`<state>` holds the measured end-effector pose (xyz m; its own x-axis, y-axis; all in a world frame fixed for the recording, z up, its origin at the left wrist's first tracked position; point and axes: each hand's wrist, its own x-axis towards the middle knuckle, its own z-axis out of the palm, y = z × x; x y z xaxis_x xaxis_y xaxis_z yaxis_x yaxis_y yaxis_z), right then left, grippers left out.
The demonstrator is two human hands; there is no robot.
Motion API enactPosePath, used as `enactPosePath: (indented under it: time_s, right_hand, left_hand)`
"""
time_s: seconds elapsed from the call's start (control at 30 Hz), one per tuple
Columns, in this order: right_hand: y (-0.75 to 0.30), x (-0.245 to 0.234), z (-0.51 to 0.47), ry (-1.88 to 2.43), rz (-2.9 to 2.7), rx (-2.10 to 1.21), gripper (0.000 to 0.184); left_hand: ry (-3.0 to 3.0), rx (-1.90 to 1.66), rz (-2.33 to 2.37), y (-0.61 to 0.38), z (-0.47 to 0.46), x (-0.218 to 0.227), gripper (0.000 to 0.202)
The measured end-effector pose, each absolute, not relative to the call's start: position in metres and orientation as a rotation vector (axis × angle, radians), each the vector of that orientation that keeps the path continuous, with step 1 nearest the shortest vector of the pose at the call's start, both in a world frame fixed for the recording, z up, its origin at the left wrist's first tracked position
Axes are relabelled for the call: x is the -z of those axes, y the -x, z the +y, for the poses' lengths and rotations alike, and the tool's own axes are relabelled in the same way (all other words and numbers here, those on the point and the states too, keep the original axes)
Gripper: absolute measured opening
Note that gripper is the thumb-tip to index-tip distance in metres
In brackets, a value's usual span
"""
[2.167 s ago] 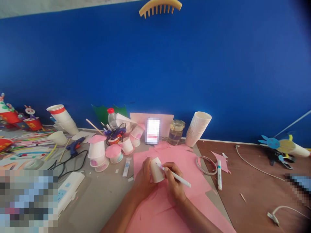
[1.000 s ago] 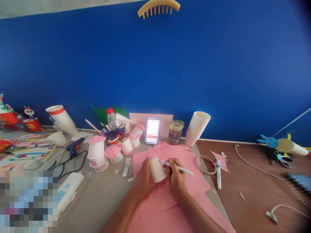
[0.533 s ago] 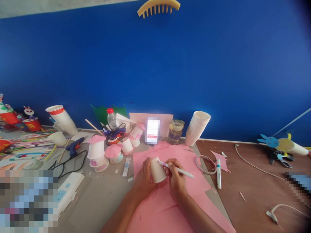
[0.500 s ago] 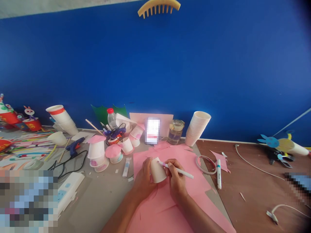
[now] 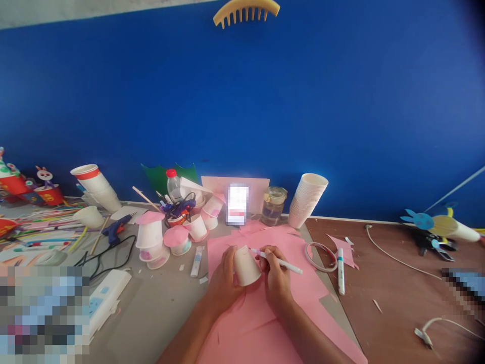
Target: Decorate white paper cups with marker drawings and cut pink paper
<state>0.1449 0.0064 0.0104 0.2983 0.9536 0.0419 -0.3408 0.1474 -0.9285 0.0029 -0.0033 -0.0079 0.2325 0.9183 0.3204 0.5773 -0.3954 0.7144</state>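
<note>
My left hand [image 5: 226,278] is wrapped round the left side of a white paper cup [image 5: 247,269], which is tilted with its narrow base up. In my right hand [image 5: 276,275] is a white marker [image 5: 288,265], held like a pen. Its purple tip end points at the upper edge of the cup; whether it touches, I cannot tell. Short faint marks show near that edge. Both hands are above a large pink paper sheet [image 5: 314,323]. A roll of tape [image 5: 321,257] and another marker with a teal band [image 5: 341,271] lie to the right.
A tall stack of paper cups [image 5: 307,202], a glass jar [image 5: 273,206] and a lit phone [image 5: 237,205] stand along the back. Cups with pink paper tops [image 5: 150,233] are at the left, near a glue gun [image 5: 116,228] and a power strip [image 5: 108,298].
The marker's tip has shifted slightly right, towards the cup's upper right edge. My left hand keeps its hold on the cup, and short marks now show near the cup's top edge.
</note>
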Motion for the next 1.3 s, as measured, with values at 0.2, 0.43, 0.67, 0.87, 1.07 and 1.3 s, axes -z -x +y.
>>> enactPosePath:
  time_s: [0.2, 0.43, 0.67, 0.87, 1.07, 1.3]
  right_hand:
    - [-0.145, -0.004, 0.004, 1.02, -0.886, -1.092, 0.022]
    - [-0.146, -0.01, 0.007, 0.96, -0.786, -1.024, 0.025]
    - [-0.144, -0.008, 0.005, 1.078, -0.939, -1.041, 0.037]
    - [-0.144, -0.008, 0.0, 1.036, -1.164, -1.127, 0.042]
    - [-0.144, 0.001, 0.001, 1.15, -1.395, -0.817, 0.052]
    - [-0.138, 0.005, -0.004, 1.236, -1.55, -0.601, 0.056]
  left_hand:
    - [-2.086, -1.017, 1.363, -0.003, -0.003, 0.007, 0.076]
    - [-2.046, -1.04, 1.38, -0.002, -0.002, 0.012, 0.077]
    - [-1.959, -1.084, 1.329, 0.0, -0.004, 0.013, 0.078]
    - [-1.88, -1.113, 1.331, 0.001, -0.005, 0.012, 0.078]
    - [-1.971, -1.094, 1.42, -0.001, -0.006, 0.011, 0.084]
    - [-2.097, -1.101, 1.526, -0.003, -0.004, 0.011, 0.076]
